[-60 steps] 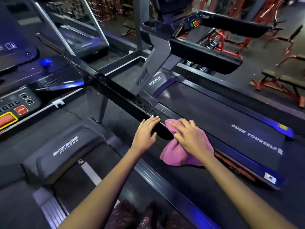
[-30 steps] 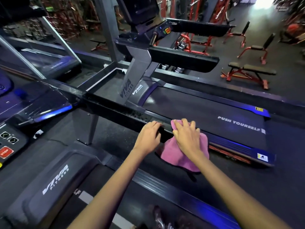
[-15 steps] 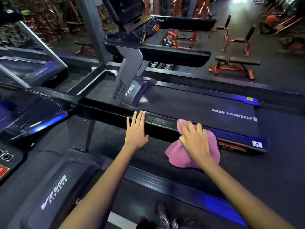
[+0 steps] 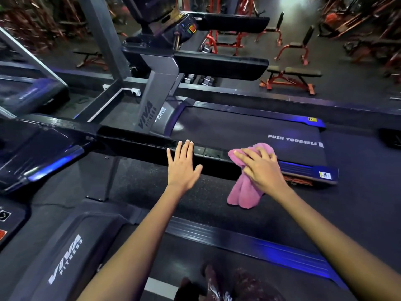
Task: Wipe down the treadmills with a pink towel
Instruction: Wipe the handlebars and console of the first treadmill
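Note:
My right hand [image 4: 262, 170] lies with spread fingers on the pink towel [image 4: 243, 192], pressing it against the far end of the black handrail [image 4: 138, 142] of the treadmill I stand on. The towel is draped over the rail end and hangs in folds below my palm. My left hand [image 4: 182, 168] rests flat on the same rail, fingers straight and together, about a hand's width left of the towel. Beyond the rail lies the neighbouring treadmill [image 4: 238, 131], its belt printed PUSH YOURSELF.
My treadmill's motor cover [image 4: 65, 257] and console [image 4: 32, 153] are at the left, and my feet [image 4: 212, 283] are on its belt. The neighbouring treadmill's console [image 4: 188, 27] and padded handrails [image 4: 221, 66] rise ahead. Red weight benches [image 4: 293, 77] stand behind.
My right hand has slid the towel to the right along the handrail to its end. My left hand has flattened on the rail, fingers now straight instead of curled over it.

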Available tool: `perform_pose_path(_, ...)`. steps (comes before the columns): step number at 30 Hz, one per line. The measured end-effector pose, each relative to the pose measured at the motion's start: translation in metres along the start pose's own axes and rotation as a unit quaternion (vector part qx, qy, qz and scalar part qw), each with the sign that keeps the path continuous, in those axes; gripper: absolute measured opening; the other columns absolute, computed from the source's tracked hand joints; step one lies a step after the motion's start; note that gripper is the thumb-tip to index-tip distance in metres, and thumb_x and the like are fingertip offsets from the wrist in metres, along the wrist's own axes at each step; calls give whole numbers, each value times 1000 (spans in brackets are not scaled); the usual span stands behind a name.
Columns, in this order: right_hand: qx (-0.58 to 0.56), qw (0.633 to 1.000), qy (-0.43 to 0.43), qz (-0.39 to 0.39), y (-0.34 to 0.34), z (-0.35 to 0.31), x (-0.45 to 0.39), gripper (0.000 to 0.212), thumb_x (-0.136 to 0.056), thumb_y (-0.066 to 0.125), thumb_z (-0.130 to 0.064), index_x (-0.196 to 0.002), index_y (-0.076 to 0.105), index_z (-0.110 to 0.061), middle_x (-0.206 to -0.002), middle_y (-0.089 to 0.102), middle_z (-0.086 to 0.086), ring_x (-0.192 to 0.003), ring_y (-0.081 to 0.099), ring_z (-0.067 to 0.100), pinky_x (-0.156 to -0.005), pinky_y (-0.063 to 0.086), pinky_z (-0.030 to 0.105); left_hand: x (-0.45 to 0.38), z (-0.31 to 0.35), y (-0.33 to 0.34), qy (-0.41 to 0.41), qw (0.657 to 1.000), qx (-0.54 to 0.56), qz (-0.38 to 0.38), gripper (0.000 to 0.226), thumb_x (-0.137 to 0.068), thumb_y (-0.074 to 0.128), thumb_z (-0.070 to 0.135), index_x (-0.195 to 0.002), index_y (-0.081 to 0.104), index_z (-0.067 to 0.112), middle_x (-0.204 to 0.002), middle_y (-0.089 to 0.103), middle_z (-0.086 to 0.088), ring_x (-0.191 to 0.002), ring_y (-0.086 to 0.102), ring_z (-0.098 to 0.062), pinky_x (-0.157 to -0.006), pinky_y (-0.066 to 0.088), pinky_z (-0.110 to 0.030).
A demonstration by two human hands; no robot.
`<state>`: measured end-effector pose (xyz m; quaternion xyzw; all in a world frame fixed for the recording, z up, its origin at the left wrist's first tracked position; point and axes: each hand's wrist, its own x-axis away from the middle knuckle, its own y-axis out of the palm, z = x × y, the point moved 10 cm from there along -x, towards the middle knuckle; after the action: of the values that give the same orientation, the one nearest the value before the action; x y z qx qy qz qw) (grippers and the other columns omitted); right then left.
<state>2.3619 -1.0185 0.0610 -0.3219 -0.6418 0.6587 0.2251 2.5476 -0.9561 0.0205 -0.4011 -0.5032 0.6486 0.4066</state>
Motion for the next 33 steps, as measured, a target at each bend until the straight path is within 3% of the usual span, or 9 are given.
perform_pose_path(2, -11, 999, 51, -12, 4, 1, -14, 43, -96, 34, -32, -137, 44, -27, -135, 49, -3, -119, 42, 32, -93, 36, 45, 0, 1, -1, 4, 1000, -1, 4, 73, -90, 40, 39, -150, 9, 11, -158, 6, -2, -146, -3, -19, -114, -6, -50)
perform_pose_path(4, -15, 998, 60, 12, 3, -12, -24, 40, -98, 36, -29, -137, 44, -25, -134, 49, -3, -116, 41, 31, -92, 33, 42, 0, 0, 0, 7, 1000, 0, 5, 73, -91, 42, 38, -150, 8, 11, -158, 5, -2, -146, -4, -19, -114, -6, -49)
perform_pose_path(9, -23, 998, -57, -7, 13, -10, -10, 50, -86, 31, -34, -130, 54, -24, -125, 60, 1, -107, 55, 39, -85, 43, 52, -1, -1, -3, 35, 999, 12, 31, 75, -82, 17, 45, -149, 15, 11, -157, 14, -4, -146, 2, -20, -115, -9, -46)
perform_pose_path(12, -45, 998, -38, -24, 15, -3, -11, 55, -89, 22, -49, -135, 48, -33, -134, 53, -4, -117, 47, 36, -90, 41, 52, -5, -3, -10, 56, 995, 34, 70, 81, -83, 8, 56, -146, 28, 10, -152, 29, -5, -145, 11, -21, -114, -11, -43)
perform_pose_path(15, -89, 996, 8, 22, 0, -16, -27, 54, -89, 22, -51, -124, 59, -32, -119, 62, -6, -101, 52, 32, -79, 41, 44, -12, -9, -15, 49, 991, 84, 94, 73, -87, 15, 56, -137, 43, 11, -141, 42, -7, -141, 24, -23, -115, -5, -43)
perform_pose_path(19, -57, 993, -80, 61, -4, -28, -28, 40, -90, 36, -41, -119, 62, -29, -108, 67, -4, -86, 58, 32, -70, 44, 41, -16, -9, -13, 37, 991, 87, 98, 65, -90, 16, 48, -133, 50, 13, -131, 48, -10, -132, 37, -25, -114, 4, -43)
perform_pose_path(22, 1, 982, -179, 54, 5, -21, -16, 43, -88, 37, -40, -128, 51, -33, -119, 64, -5, -97, 59, 30, -77, 46, 44, -17, -10, -9, 36, 991, 76, 105, 58, -94, 22, 44, -132, 51, 13, -134, 50, -11, -132, 39, -27, -112, 6, -42)
perform_pose_path(28, -107, 986, -102, 72, -11, -35, -45, 32, -83, 51, -29, -107, 70, -21, -99, 69, -2, -75, 58, 31, -60, 43, 37, -20, -11, -6, 33, 992, 69, 99, 64, -93, 18, 47, -141, 39, 12, -146, 39, -9, -139, 29, -24, -113, 2, -39)
perform_pose_path(33, -30, 973, -216, 69, -8, -52, -33, 43, -84, 40, -38, -120, 62, -28, -113, 66, -5, -88, 59, 28, -70, 47, 41, -20, -13, -4, 32, 993, 72, 92, 67, -92, 13, 49, -143, 36, 13, -146, 39, -6, -141, 25, -21, -114, 2, -39)
